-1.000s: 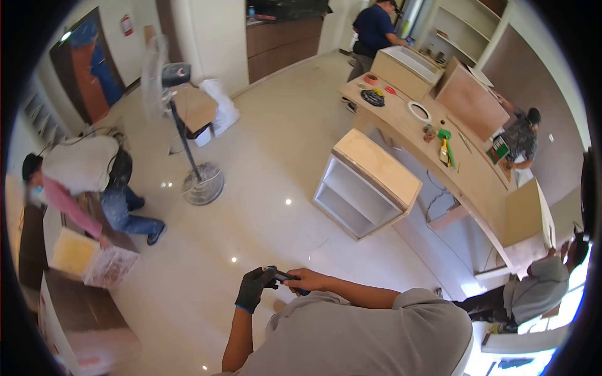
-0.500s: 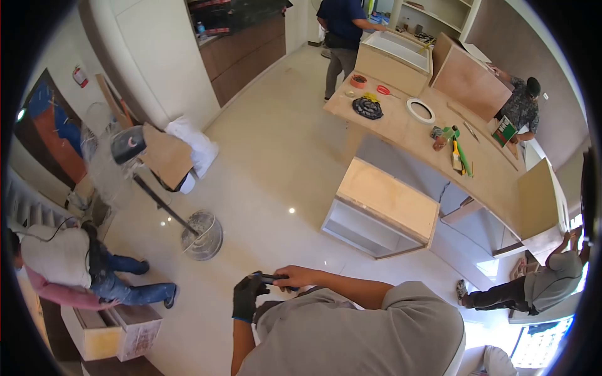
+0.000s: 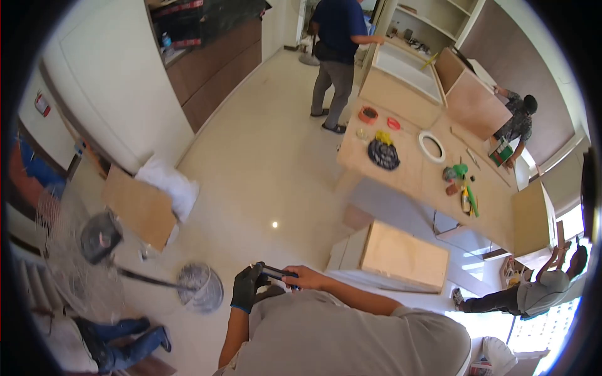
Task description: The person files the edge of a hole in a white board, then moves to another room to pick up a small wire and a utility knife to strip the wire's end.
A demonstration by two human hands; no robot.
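Observation:
My left hand (image 3: pixel 245 289), in a black glove with a blue cuff, is closed around one end of a dark, slim handheld object (image 3: pixel 274 273) with a lighter strip. My bare right hand (image 3: pixel 305 278) grips the other end with its fingers curled. The object is held level in front of my grey shirt; its exact kind is too small to make out. Beyond my hands, to the right, a wooden cabinet box (image 3: pixel 404 254) with a bare plywood face rests on the floor.
A worktable (image 3: pixel 401 178) bears a tape roll (image 3: pixel 431 146), a black bundle (image 3: pixel 383 154) and several tools. A pedestal fan (image 3: pixel 100 237) on a round base (image 3: pixel 199 287) stands left, near cardboard (image 3: pixel 139 203). Co-workers stand behind the table (image 3: pixel 335 62), at right (image 3: pixel 545 291) and lower left (image 3: pixel 119 344).
My view has shifted, so the fan and the lower-left person sit further left and lower, while the floor cabinet appears lower and turned. Both hands keep their hold on the dark object.

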